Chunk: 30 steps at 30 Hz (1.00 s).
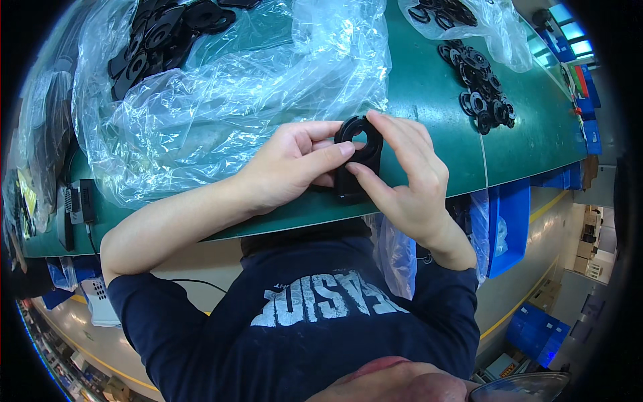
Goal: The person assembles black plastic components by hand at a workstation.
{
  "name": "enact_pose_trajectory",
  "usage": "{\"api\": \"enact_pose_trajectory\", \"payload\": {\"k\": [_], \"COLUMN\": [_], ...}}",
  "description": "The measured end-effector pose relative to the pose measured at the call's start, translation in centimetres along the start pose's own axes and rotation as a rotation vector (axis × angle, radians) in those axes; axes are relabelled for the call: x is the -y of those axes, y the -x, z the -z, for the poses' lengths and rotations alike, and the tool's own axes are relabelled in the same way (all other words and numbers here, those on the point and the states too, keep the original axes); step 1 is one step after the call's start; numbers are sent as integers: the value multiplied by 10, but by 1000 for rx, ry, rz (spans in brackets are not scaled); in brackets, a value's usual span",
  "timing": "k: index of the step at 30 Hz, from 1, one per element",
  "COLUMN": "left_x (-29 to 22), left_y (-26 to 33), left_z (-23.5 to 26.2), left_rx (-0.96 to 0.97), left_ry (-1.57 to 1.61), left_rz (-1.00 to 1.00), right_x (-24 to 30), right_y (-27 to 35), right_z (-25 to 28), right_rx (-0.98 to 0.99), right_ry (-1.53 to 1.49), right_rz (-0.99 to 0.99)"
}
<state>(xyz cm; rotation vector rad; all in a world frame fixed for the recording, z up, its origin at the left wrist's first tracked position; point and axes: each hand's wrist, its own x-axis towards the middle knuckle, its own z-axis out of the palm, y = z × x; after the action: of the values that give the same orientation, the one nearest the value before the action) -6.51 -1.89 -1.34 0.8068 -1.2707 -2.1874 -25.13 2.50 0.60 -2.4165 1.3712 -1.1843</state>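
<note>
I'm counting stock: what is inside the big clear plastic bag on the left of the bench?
Flat black ring-holed parts lie inside the clear plastic bag, bunched at its far end. The crumpled, glaring film hides any exact count and whatever lies underneath.

Dark navy short-sleeved shirt (white block lettering across chest), bare forearms.

I hold a black plastic ring part point(358, 157) between my left hand point(295, 167) and right hand point(408, 177), just above the green table point(429, 100) edge.
</note>
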Motion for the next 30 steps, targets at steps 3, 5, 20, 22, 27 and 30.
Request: {"api": "enact_pose_trajectory", "payload": {"k": [3, 5, 20, 22, 27, 30], "left_x": [-1, -1, 2, 2, 3, 2], "left_y": [1, 2, 4, 4, 7, 7], "left_z": [-1, -3, -8, -8, -7, -7], "left_rx": [-24, -30, -56, -65, -46, -59], "left_ry": [-83, -102, -246, -209, -254, -305], "left_rz": [-8, -23, -105, -98, -118, -86], "right_x": [-1, -1, -16, -15, -16, -15], "right_y": [2, 1, -11, -9, -10, -9], "right_z": [-1, 1, 3, -1, 1, -1], "right_rx": [2, 14, 215, 166, 249, 232], "right_ry": [5, -8, -799, -852, -761, -765], "right_rz": [16, 16, -606, -637, -587, -594]}}
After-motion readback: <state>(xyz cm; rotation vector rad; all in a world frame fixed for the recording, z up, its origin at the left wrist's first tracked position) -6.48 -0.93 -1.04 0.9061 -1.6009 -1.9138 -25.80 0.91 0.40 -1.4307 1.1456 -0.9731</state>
